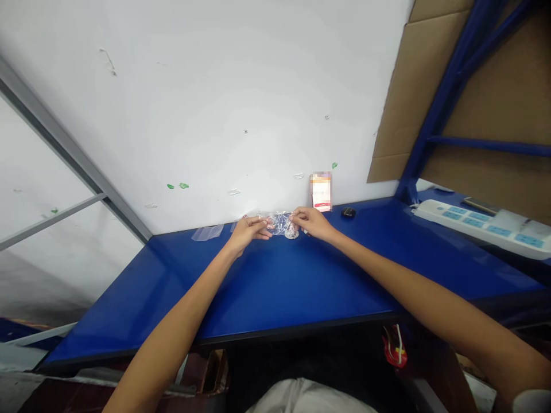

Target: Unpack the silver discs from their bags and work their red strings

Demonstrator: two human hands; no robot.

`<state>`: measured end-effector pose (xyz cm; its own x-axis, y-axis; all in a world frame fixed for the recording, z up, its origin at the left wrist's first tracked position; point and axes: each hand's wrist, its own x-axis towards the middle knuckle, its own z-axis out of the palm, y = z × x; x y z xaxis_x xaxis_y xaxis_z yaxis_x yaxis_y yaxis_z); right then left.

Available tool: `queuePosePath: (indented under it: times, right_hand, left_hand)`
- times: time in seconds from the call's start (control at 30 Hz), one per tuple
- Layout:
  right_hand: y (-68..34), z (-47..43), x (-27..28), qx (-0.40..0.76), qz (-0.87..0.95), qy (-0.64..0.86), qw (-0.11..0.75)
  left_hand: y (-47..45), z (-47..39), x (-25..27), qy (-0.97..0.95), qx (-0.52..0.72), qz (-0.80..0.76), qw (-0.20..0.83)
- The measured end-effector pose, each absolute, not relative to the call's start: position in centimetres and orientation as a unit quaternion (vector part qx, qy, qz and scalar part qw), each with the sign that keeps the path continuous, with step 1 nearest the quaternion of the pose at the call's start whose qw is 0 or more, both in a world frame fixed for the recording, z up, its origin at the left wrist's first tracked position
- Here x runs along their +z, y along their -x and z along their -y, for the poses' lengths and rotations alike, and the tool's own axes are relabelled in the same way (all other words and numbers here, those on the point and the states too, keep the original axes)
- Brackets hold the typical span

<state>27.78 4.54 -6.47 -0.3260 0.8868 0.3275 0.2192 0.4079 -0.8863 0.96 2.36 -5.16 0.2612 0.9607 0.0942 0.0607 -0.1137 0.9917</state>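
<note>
At the back of the blue table, a crinkled clear plastic bag (280,222) lies stretched between my two hands. My left hand (252,232) pinches its left side with thumb and fingers. On the other side, my right hand (310,221) has its fingertips closed on the bag's right edge. A small round, pale item (292,234) shows just below the bag, near my right fingers; its kind is not clear. Flat clear plastic sleeves (207,232) rest to the left of my left hand.
A phone (321,192) with a lit screen leans against the white wall. Right of it sits a small black object (348,212). A white power strip (482,226) lies at the right end of the blue table (301,281), by a blue metal frame (443,92).
</note>
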Motion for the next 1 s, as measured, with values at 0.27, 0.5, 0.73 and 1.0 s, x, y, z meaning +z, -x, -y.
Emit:
queuePosePath:
  times: [0.27, 0.5, 0.73, 1.0]
  right_hand:
    - [-27.7, -4.8, -6.8, 0.385, 0.730, 0.366, 0.430]
    - [-28.2, -3.5, -5.9, 0.194, 0.798, 0.364, 0.440]
    - [-26.4, -1.3, -5.0, -0.047, 0.892, 0.299, 0.335]
    - [-26.9, -2.5, -6.3, -0.036, 0.888, 0.342, 0.307]
  left_hand:
    - [-0.7, -2.6, -5.5, -0.599, 0.419, -0.453, 0.510]
    - [-0.1, -3.4, -5.9, -0.563, 0.488, -0.477, 0.467]
    - [-3.4, -1.5, -6.4, -0.604, 0.481, -0.424, 0.474]
    - [-5.1, -0.3, -6.2, -0.624, 0.474, -0.413, 0.464]
